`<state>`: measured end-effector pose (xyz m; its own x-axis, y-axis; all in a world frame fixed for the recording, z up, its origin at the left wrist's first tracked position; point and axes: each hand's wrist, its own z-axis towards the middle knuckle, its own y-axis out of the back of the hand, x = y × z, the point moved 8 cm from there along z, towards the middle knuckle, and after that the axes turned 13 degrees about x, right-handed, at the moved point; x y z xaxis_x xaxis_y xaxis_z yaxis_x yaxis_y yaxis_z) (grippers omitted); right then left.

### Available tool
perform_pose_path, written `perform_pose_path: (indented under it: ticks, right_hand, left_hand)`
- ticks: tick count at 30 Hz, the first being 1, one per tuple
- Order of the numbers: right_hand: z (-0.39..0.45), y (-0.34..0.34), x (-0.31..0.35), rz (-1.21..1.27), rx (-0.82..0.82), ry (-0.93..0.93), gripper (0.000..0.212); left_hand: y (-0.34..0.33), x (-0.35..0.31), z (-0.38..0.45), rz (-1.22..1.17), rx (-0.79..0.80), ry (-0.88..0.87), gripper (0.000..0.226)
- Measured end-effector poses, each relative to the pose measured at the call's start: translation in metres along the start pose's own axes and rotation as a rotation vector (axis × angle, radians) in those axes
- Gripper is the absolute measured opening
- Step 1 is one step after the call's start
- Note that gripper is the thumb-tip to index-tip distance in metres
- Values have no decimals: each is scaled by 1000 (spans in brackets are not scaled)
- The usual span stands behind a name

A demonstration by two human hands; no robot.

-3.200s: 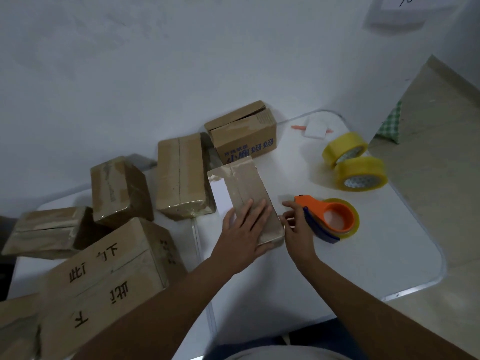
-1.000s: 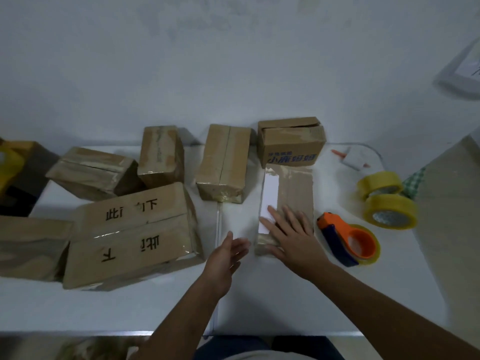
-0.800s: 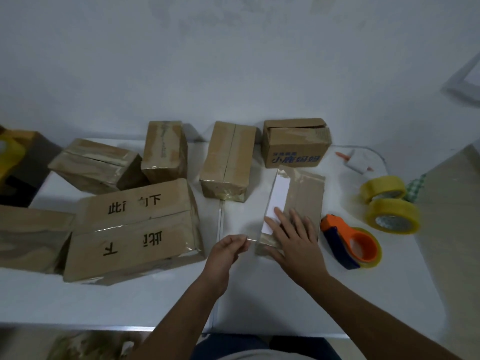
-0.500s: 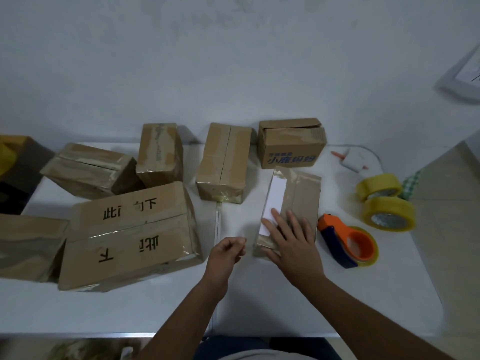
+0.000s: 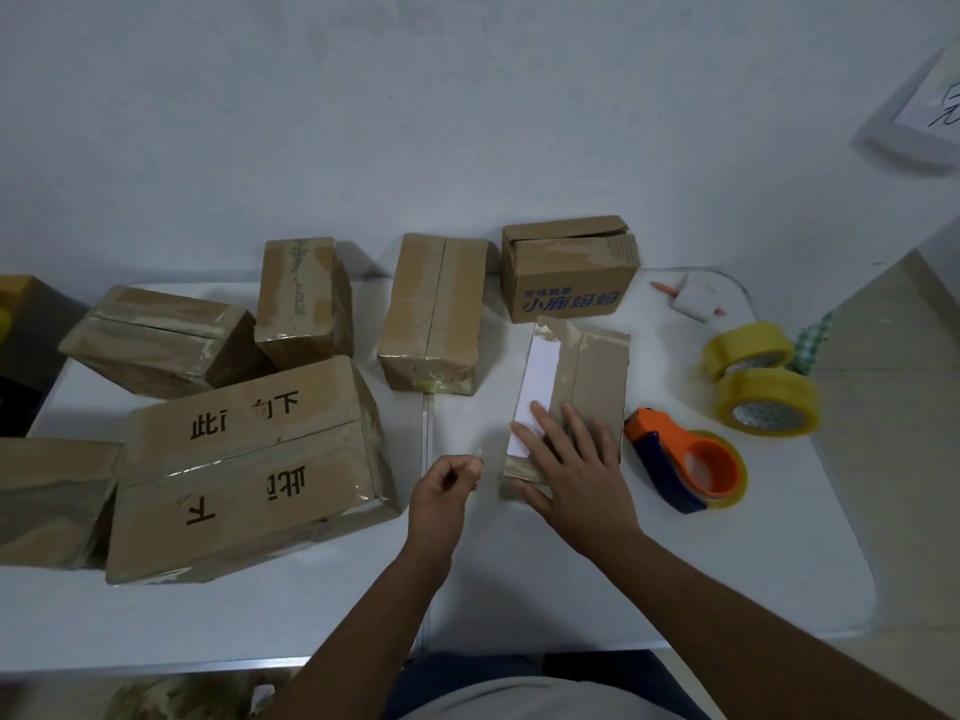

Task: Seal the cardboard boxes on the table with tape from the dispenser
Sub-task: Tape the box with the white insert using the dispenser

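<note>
A small flat cardboard box [image 5: 592, 371] with a white label lies in the middle of the white table [image 5: 545, 574]. My right hand [image 5: 574, 462] rests flat on its near end, fingers spread. Just left of the box, my left hand [image 5: 447, 485] is closed, pinching a thin clear strip of tape [image 5: 479, 452] between thumb and fingers. The orange and blue tape dispenser [image 5: 685, 459] lies on the table right of the box, untouched.
Several taped cardboard boxes crowd the left and back: a large printed one [image 5: 249, 470], a split-top one [image 5: 434, 309] and a blue-lettered one [image 5: 569, 275]. Two yellow tape rolls [image 5: 763, 376] sit at the right edge. A white pad [image 5: 693, 298] lies at the back.
My right hand left the dispenser side and now presses the box, which my left hand released. My left hand closed from open fingers into a pinch on a tape strip.
</note>
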<state>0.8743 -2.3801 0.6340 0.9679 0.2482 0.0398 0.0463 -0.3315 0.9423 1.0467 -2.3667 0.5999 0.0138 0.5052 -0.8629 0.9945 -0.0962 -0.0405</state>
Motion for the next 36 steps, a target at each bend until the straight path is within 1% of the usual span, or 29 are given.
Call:
perform_pose_path:
  ticks: [8,11,15,18,20,22,23,25,27,29,30,33,34,36]
  right_hand:
    - [0,-2,-1,-13,0,-3,65]
    - [1,-1,0,-15,3,-1,64]
    - [1,-1,0,-21,17,-8,66]
    - [1,-2,0,-20,29,-9,66]
    - [1,-1,0,-11,28,-6,67]
    - [1,0,0,0,23,0,66]
    - [1,0,0,0,21,1,66]
    - [1,-1,0,1,23,1,66]
    - [1,-2,0,3,26,1,66]
    - [1,-2,0,3,29,-3,66]
    - [1,-2,0,4,33,-5,66]
    - [1,-1,1,4,50,-8,68]
    - [1,-2,1,3,59,-9,68]
    - [1,-2,1,2,67,-8,68]
  left_hand:
    - [-29,2,12,-36,72,34,15]
    - [-35,2,12,-26,50,70,17]
    - [-38,6,15,-23,76,133,31]
    - [-38,7,23,56,80,178,21]
    - [-31,2,27,29,34,146,17]
    - [-15,-4,23,-28,-40,110,24]
    - [-10,-9,18,-49,-43,91,26]
    - [-11,-19,10,-38,38,50,25]
    - [-23,-25,1,122,149,5,27]
    - [-31,-25,-4,303,228,-36,33]
    - [-31,-24,-5,328,279,-45,36]
    - [-25,-23,-5,307,468,-93,45]
    - [-22,-25,-4,330,493,-112,45]
    - [-20,-32,3,427,484,-150,38]
